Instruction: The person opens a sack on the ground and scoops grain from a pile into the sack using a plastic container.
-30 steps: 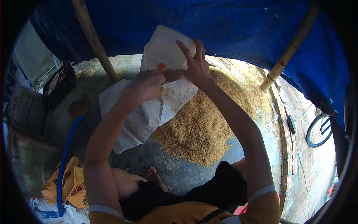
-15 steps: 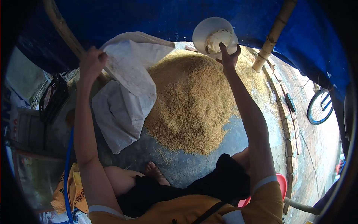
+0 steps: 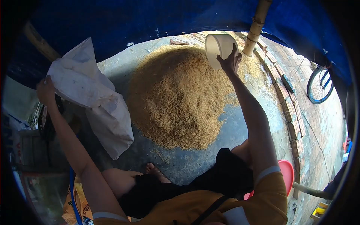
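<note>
A broad, rounded heap of golden-brown rice husk (image 3: 176, 97) lies on the grey concrete floor (image 3: 195, 165) and fills the middle of the view. The right hand (image 3: 230, 62) is stretched out over the far side of that heap, its fingers closed around the rim of a round white plastic bowl (image 3: 219, 48), which is tipped on its side above the husk with its opening turned toward the left. The left hand (image 3: 45, 90) is raised well to the left of the heap, clenched tight on the gathered edge of a white woven plastic sack (image 3: 93, 97); the sack hangs limp from that grip, its lower end drooping toward the floor just beside the heap's left edge. A blue tarpaulin (image 3: 150, 18) stretches overhead behind the heap, with a bamboo pole (image 3: 255, 26) standing at the heap's far right, just beside the bowl. Further right of the heap runs a low row of bricks (image 3: 290, 108), and beyond it a blue bicycle wheel (image 3: 319, 84). Near the person's right side, close to the heap's near edge, sits a red plastic stool (image 3: 287, 170).
</note>
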{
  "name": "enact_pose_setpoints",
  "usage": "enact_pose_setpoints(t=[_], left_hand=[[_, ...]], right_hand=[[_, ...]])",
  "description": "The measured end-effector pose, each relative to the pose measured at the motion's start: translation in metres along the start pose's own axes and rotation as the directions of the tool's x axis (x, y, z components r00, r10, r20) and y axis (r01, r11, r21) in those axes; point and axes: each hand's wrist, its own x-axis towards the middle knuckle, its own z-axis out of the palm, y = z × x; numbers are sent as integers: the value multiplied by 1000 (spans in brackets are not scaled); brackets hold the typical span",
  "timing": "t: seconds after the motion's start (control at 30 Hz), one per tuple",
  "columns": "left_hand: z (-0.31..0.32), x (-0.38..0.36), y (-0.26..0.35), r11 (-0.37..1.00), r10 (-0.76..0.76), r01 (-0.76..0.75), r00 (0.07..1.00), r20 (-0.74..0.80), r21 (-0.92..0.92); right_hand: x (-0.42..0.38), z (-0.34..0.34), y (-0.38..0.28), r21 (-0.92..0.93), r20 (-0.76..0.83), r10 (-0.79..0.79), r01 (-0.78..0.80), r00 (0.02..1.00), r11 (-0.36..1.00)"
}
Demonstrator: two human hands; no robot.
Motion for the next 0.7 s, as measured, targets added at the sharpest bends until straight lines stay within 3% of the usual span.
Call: enact_pose_setpoints(t=[0.07,0.1,0.17,0.23,0.3,0.43,0.5,0.53,0.6,0.7], left_hand=[[28,-23,4,1000,-12,16,968,251,-12],[47,-26,-5,1000,12,-15,918,395,3],[78,-35,-29,999,45,-48,878,477,-7],[82,-38,-33,997,72,-75,825,560,-18],[73,-34,-34,993,12,80,655,756,-85],[69,-28,-42,994,98,-31,674,732,-104],[63,-24,-43,996,75,-82,590,804,-33],[65,-24,-45,996,75,-79,590,804,-36],[73,-25,-53,982,142,-186,683,717,-17],[85,-20,-51,980,196,-165,690,697,-112]], right_hand=[[-11,-5,-12,-99,-13,-301,299,953,949],[-14,-6,-19,-95,-18,-303,300,953,949],[-21,-5,-32,-56,6,-573,573,819,818],[-32,1,-45,-82,59,-672,675,738,734],[-42,19,-46,-114,130,-802,813,582,571],[-82,55,-43,-224,266,-825,864,499,451],[-95,46,-60,-255,425,-684,803,593,538],[-98,38,-67,-238,483,-658,810,577,536],[-104,27,-70,-224,513,-626,796,587,562],[-118,17,-57,-188,608,-524,750,597,635]])
